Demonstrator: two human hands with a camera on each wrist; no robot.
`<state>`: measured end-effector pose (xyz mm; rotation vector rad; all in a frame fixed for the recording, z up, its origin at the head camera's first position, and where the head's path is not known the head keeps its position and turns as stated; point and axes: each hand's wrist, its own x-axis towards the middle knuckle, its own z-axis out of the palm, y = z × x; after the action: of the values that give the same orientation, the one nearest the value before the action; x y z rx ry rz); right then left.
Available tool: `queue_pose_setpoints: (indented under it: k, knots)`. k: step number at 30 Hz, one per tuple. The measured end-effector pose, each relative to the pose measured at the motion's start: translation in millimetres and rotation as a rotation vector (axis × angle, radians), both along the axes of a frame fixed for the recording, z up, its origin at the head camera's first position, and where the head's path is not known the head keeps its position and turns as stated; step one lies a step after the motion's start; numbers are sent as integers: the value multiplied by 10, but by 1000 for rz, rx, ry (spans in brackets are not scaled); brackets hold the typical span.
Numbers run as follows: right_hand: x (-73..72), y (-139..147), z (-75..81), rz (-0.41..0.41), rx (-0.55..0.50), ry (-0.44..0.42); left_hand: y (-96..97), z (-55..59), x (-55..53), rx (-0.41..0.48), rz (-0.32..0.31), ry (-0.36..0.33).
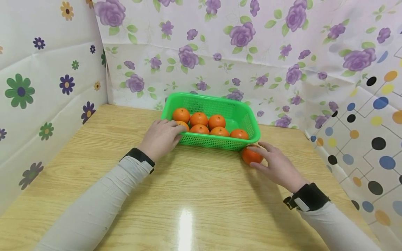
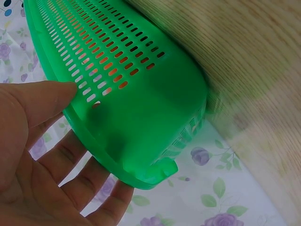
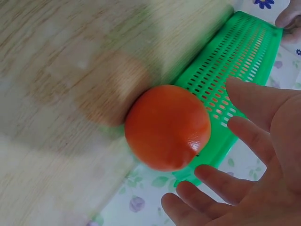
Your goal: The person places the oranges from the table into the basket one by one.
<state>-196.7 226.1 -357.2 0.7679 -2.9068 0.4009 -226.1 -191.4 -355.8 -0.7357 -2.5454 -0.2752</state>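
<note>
My left hand (image 1: 161,137) grips the left front corner of a green plastic basket (image 1: 207,140). In the left wrist view the thumb lies on the perforated outer wall (image 2: 155,94), with the other fingers behind the rim. Several oranges (image 1: 199,119) fill the basket's left and front; one is partly hidden by my left hand. A smooth, round red-orange fruit (image 1: 251,156), redder than the oranges, sits on the table outside the right front corner. Around it my right hand (image 1: 279,167) is spread, and the right wrist view shows a gap between fingertips and fruit (image 3: 167,127).
The wooden table (image 1: 194,181) runs back to a wall of purple-flowered cloth (image 1: 188,57) behind the basket. Patterned cloth also stands along the left side (image 1: 50,115) and right side (image 1: 370,139). Inside the basket, its back right part shows bare green floor.
</note>
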Motion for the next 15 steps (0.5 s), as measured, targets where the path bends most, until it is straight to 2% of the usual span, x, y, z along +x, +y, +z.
queue_pose_setpoints:
  k: [15]
  knots:
    - [-41, -49, -65, 24, -14, -10, -5, -14, -7, -1, 1, 5]
